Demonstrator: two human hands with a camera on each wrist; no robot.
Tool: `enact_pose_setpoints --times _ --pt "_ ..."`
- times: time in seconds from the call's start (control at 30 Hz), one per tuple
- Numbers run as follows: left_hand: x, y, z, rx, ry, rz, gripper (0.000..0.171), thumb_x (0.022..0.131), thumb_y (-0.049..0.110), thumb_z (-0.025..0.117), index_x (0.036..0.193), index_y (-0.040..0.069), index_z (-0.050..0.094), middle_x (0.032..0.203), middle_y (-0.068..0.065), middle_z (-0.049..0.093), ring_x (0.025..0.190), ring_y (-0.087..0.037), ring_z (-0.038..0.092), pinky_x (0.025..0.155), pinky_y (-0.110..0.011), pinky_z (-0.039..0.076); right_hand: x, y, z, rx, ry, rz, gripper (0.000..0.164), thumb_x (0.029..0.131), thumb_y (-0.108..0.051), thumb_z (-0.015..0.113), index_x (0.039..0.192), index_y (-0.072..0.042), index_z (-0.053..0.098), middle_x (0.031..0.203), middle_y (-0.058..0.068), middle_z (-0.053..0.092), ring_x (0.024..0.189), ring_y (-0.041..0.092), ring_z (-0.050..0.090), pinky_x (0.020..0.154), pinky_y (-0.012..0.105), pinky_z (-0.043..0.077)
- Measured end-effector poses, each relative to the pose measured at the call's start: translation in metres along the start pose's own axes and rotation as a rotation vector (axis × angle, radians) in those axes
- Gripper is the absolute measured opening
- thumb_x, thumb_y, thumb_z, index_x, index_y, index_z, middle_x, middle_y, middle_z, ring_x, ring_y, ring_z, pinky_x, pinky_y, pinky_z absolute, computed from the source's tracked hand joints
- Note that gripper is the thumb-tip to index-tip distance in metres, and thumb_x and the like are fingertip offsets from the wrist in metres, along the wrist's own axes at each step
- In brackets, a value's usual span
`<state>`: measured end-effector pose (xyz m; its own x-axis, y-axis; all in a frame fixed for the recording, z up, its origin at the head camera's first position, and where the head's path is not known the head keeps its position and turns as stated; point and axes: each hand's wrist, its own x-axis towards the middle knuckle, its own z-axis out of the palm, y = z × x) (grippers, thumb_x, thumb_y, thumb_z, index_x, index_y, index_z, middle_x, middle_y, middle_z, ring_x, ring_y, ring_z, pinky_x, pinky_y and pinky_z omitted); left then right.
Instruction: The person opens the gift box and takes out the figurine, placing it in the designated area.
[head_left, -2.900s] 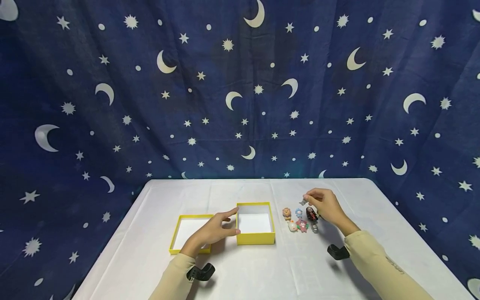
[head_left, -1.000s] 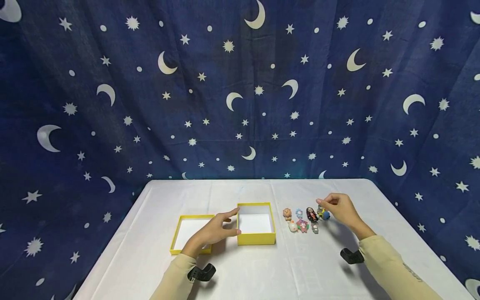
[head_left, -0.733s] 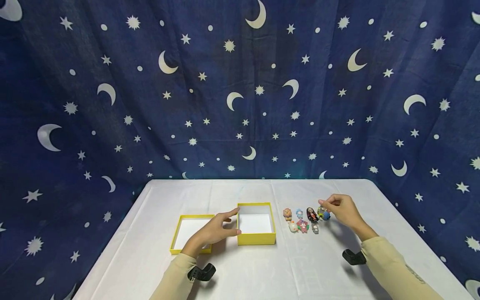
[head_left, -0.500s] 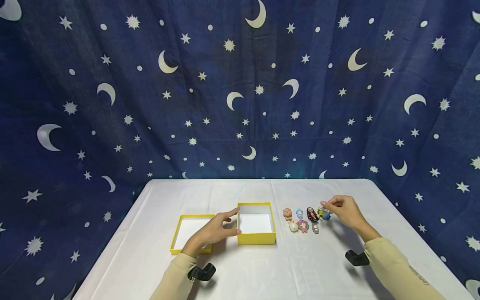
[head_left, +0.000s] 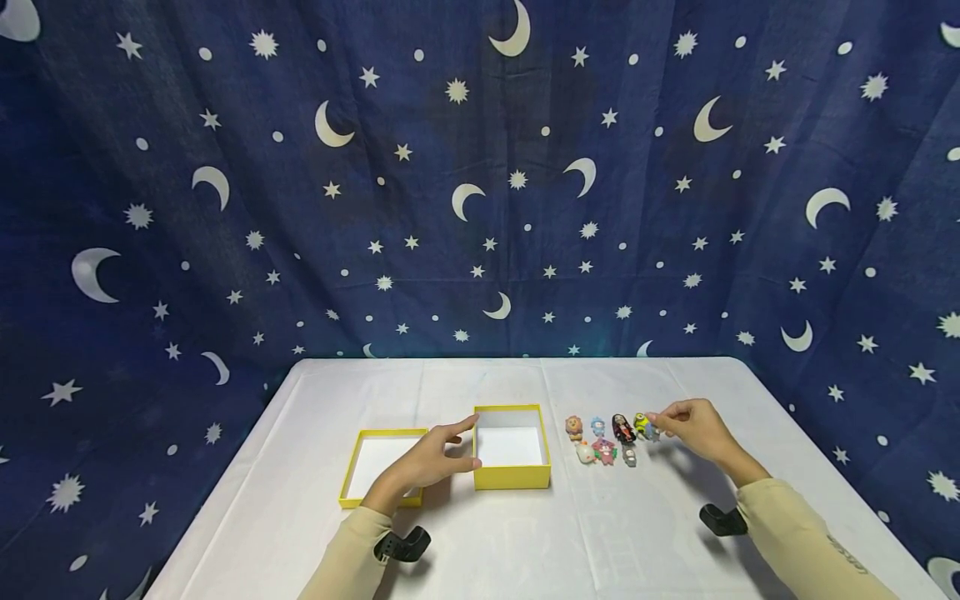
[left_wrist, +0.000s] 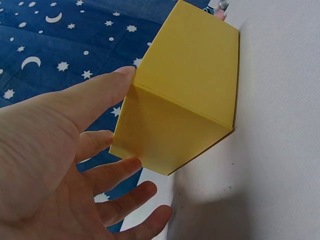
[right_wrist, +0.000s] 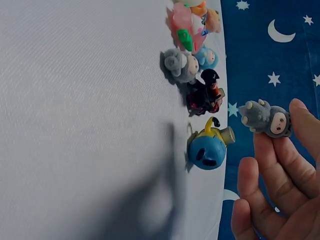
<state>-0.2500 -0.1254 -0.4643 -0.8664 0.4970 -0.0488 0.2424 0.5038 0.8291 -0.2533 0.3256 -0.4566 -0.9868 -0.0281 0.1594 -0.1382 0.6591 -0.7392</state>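
My right hand (head_left: 697, 427) pinches a small grey plush-look figurine (right_wrist: 267, 119) between thumb and fingertips, beside a yellow-and-blue Minion figurine (right_wrist: 207, 150) on the table. In the right wrist view, the held figurine's pale face shows. A figurine in black (head_left: 622, 428) lies left of the Minion, with a second grey figurine (head_left: 629, 456) in front. With thumb and index finger spread, my left hand (head_left: 423, 461) touches the left side of an open yellow box (head_left: 512, 477). In the left wrist view, the thumb lies at the top edge of the box (left_wrist: 190, 65); the other fingers are loosely extended.
More figurines stand between the box and the black one: a lion (head_left: 573, 427), a blue one (head_left: 597, 426), a round white one (head_left: 586, 452) and a pink one (head_left: 604, 451). A yellow-rimmed lid (head_left: 375, 462) lies inside-up at left. A starry curtain (head_left: 480, 208) hangs behind the table.
My right hand has carried the grey figurine from behind the group rightward past the black figurine, then lower beside the Minion, which now shows more. My left hand has stayed at the box.
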Motion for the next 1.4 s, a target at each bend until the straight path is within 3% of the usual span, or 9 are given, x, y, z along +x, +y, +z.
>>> enact_pose_setpoints --times 0.33,0.57,0.73,1.13,1.4 --pt "0.001 -0.002 0.0 -0.002 -0.009 0.013 0.075 0.095 0.023 0.072 0.158 0.011 0.034 0.164 -0.01 0.036 0.144 -0.043 0.042 0.118 -0.064 0.03 -0.006 0.007 -0.003 -0.057 -0.085 0.057 0.029 0.092 -0.02 0.074 0.082 0.008 0.074 0.071 0.01 0.074 0.064 0.014 0.063 0.058 0.022 0.047" --pt "0.001 -0.002 -0.001 -0.004 -0.008 0.014 0.075 0.095 0.023 0.071 0.159 0.01 0.033 0.165 -0.01 0.035 0.144 -0.043 0.042 0.118 -0.063 0.03 -0.006 0.011 -0.005 -0.116 -0.153 0.058 0.029 0.091 -0.02 0.075 0.075 0.003 0.075 0.06 -0.001 0.063 0.059 0.009 0.05 0.051 0.023 0.038" --pt "0.0 -0.002 -0.001 -0.002 -0.01 0.007 0.075 0.095 0.024 0.071 0.159 0.011 0.033 0.164 -0.01 0.036 0.144 -0.042 0.042 0.118 -0.064 0.03 -0.005 0.015 -0.003 -0.107 -0.195 0.074 0.029 0.092 -0.019 0.074 0.074 0.003 0.075 0.057 -0.003 0.06 0.058 0.01 0.051 0.049 0.023 0.041" --pt "0.002 -0.002 0.001 -0.011 -0.007 0.031 0.075 0.094 0.021 0.072 0.158 0.008 0.035 0.164 -0.01 0.037 0.143 -0.043 0.042 0.118 -0.065 0.029 -0.003 0.028 0.003 -0.12 -0.18 0.144 0.03 0.092 -0.024 0.074 0.073 0.0 0.074 0.06 -0.003 0.06 0.056 0.012 0.051 0.048 0.025 0.041" --pt "0.002 -0.001 0.0 -0.005 -0.006 0.008 0.075 0.094 0.022 0.072 0.158 0.011 0.034 0.164 -0.009 0.036 0.144 -0.042 0.042 0.118 -0.064 0.03 0.001 0.032 -0.001 -0.104 -0.256 0.092 0.032 0.091 -0.023 0.075 0.07 0.0 0.072 0.058 -0.005 0.055 0.053 0.007 0.044 0.048 0.022 0.036"
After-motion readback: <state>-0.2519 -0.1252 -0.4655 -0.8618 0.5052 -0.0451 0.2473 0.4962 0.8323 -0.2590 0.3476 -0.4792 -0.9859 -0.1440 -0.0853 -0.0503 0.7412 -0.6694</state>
